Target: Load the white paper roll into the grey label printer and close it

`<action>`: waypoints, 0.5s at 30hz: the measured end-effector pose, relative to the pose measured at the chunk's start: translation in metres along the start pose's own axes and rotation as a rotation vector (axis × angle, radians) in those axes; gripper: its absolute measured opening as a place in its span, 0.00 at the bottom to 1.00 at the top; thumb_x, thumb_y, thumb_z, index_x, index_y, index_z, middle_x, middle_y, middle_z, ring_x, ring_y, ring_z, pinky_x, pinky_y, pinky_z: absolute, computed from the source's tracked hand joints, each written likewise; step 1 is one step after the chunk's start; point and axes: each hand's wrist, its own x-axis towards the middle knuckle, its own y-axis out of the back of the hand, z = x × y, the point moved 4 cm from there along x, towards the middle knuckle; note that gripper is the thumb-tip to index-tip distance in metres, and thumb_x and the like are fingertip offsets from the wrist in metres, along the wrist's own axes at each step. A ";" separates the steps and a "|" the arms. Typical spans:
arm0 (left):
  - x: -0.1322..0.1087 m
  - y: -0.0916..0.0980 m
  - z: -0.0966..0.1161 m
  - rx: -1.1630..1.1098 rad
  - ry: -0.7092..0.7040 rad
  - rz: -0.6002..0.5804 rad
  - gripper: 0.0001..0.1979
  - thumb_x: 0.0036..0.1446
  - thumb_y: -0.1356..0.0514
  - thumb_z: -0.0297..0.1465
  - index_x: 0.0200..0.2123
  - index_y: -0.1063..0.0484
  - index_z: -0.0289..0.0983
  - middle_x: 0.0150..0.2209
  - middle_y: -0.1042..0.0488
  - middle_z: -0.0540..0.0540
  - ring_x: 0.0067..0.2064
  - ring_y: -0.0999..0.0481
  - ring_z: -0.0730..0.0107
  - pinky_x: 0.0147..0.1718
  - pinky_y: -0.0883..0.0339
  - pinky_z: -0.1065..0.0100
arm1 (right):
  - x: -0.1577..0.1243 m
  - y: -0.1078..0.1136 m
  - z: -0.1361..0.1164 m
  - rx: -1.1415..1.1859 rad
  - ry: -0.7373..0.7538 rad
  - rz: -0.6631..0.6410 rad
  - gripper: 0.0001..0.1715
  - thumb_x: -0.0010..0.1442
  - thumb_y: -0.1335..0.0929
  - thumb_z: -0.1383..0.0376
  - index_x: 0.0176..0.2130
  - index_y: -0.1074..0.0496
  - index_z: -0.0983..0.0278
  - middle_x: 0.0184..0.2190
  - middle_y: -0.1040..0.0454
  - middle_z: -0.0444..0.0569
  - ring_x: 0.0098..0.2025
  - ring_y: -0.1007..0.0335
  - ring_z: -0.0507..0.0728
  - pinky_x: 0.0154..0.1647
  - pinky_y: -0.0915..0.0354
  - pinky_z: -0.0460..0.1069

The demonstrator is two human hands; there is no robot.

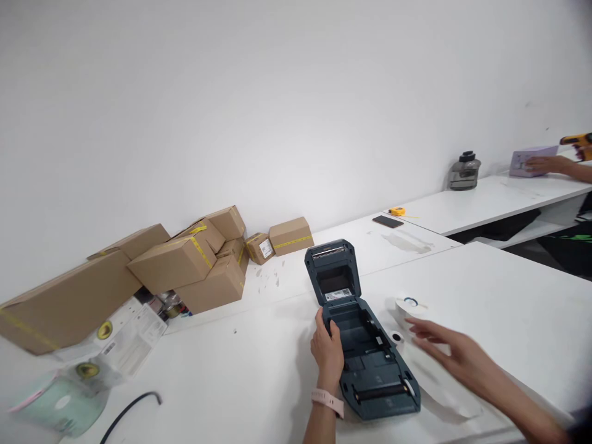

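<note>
A dark label printer (358, 364) stands tilted over the white table with its lid (333, 271) raised and its inside exposed. My left hand (327, 348) grips its left side, thumb over the rim, and a pink band circles that wrist. To the printer's right, my right hand (439, 345) is slightly blurred, fingers stretched out with nothing in them. Just beyond those fingertips is a white label roll (404, 308) with a blue ring on top. A small white roll (396, 337) sits between printer and hand. Under the right hand, a pale paper strip (444, 385) trails.
Taped cardboard boxes (171, 265) are piled against the wall at left. Nearer are a plastic-wrapped package (134, 339), a mint-green container (65, 404) and a black cable (132, 410). Farther right lie a phone (387, 221), tape measure (396, 211) and jug (465, 171). A co-worker's hand (548, 164) touches a lilac box (518, 161).
</note>
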 end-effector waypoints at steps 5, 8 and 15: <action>0.002 -0.003 -0.003 -0.021 0.017 0.010 0.28 0.66 0.53 0.34 0.68 0.47 0.35 0.63 0.31 0.34 0.62 0.29 0.51 0.58 0.38 0.54 | 0.038 0.081 0.024 0.042 -0.103 0.257 0.27 0.60 0.35 0.43 0.50 0.26 0.56 0.47 0.19 0.55 0.53 0.25 0.69 0.56 0.33 0.62; 0.001 -0.002 -0.004 -0.044 0.033 0.014 0.28 0.66 0.52 0.35 0.68 0.46 0.37 0.63 0.31 0.37 0.63 0.30 0.54 0.59 0.38 0.57 | 0.066 0.077 0.055 0.193 -0.143 -0.004 0.36 0.51 0.29 0.46 0.56 0.30 0.57 0.55 0.23 0.58 0.59 0.30 0.71 0.57 0.32 0.62; -0.001 0.000 -0.006 -0.147 0.049 0.010 0.27 0.66 0.51 0.38 0.66 0.42 0.40 0.64 0.31 0.40 0.63 0.31 0.56 0.59 0.39 0.57 | 0.071 0.016 0.048 0.309 -0.021 -0.380 0.46 0.49 0.27 0.47 0.62 0.35 0.60 0.62 0.31 0.59 0.64 0.35 0.70 0.60 0.34 0.58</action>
